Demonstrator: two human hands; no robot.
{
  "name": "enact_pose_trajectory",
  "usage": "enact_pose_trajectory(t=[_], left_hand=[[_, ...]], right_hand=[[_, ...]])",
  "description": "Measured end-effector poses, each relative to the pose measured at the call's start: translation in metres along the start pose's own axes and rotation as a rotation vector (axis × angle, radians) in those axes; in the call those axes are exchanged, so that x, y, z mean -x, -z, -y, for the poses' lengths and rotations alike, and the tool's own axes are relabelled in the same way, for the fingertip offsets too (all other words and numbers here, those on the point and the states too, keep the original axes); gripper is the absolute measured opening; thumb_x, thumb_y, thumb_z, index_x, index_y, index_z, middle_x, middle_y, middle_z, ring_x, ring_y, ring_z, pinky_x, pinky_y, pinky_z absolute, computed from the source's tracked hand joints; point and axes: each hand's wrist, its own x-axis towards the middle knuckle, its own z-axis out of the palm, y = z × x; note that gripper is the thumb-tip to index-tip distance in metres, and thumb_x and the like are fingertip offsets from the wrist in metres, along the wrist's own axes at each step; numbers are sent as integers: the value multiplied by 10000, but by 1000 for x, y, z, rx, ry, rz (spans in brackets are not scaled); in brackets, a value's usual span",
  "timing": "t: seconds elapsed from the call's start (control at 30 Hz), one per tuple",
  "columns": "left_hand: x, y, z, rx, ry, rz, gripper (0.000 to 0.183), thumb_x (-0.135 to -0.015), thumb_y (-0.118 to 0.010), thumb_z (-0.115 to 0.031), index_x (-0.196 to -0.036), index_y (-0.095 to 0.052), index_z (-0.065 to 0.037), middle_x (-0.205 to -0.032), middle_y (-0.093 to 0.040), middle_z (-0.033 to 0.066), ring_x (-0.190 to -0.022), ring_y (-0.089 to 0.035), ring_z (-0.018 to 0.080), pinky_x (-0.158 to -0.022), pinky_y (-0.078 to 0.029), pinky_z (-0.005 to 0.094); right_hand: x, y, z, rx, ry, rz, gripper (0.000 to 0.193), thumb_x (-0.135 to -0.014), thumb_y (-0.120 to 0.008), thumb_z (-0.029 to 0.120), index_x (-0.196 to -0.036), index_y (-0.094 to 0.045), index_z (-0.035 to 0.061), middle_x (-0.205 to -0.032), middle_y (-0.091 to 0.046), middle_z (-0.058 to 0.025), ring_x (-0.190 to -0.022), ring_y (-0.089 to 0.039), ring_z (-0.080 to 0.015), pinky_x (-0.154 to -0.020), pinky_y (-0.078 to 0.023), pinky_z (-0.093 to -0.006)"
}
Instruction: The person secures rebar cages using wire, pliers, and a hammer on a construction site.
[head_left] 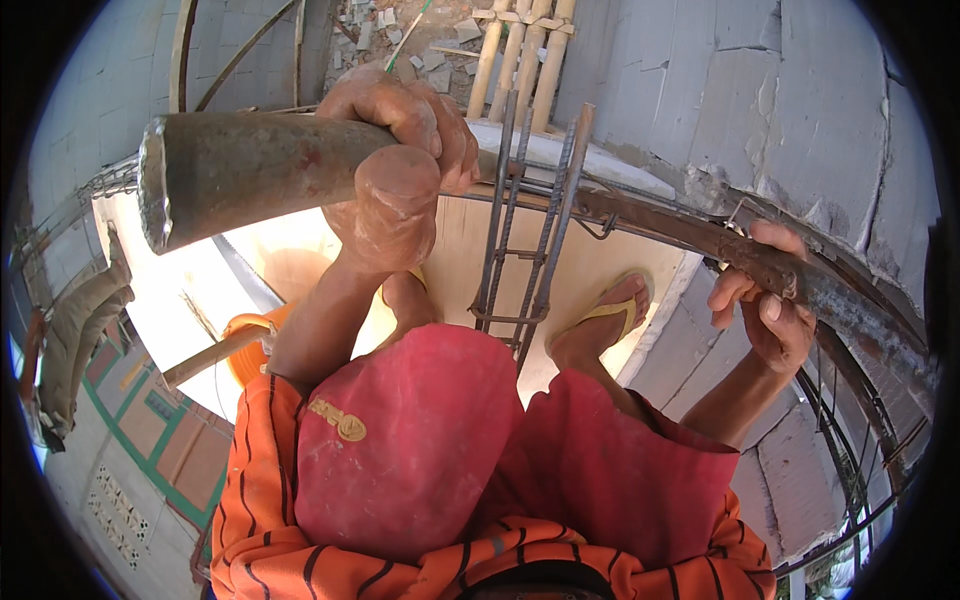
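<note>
My left hand (405,150) is wrapped round a thick grey metal pipe (260,175), thumb on the near side. The pipe's ragged, bright-edged end points left, close to the view. At the right, my right hand (765,305) grips a rusty, paint-worn metal pipe (840,300), with the thumb below and fingers curled around it. Whether both hands hold one long pipe I cannot tell, because its middle runs behind upright bars. Between my hands stands a narrow cage of ribbed steel bars (520,225) tied with square stirrups.
My feet, in yellow sandals (605,320), rest on a pale board (450,270). An orange bucket (245,345) and a wooden handle (215,360) are beside my left leg. Grey block walls (740,110) rise at the right. Bamboo poles (520,60) and rubble (430,60) lie beyond.
</note>
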Motion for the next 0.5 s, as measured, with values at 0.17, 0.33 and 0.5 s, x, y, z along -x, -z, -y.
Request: enact_pose_trajectory(t=[0.17, 0.33, 0.5], left_hand=[[-7, -6, 1, -271, 66, -63, 465, -876, -625, -529, -836, -493, -85, -625, -492, 56, -555, -506, 172, -543, -462, 330], [-16, -16, 5, -184, 105, -122, 497, -860, -626, -552, -805, -486, -78, -587, -457, 58, -499, -442, 154, -506, -430, 315], [-19, -3, 8, -146, 117, -43, 550, -815, -655, -591, -760, -476, -74, -573, -448, 57, -488, -425, 146, -469, -407, 302]], right_hand=[[3, 13, -25, -713, -84, 476, 795, -887, -464, 655, -1079, -556, -111, -951, -578, -449, -716, -703, -391, -482, -585, -358], [0, 18, -12, -502, 23, 483, 724, -871, -538, 618, -1051, -584, -82, -1003, -573, -439, -720, -710, -354, -486, -582, -313], [-40, -21, 27, -128, 239, 33, 751, -761, -674, 180, -1388, -321, -37, -1099, -601, -294, -806, -665, -185, -665, -571, -268]])
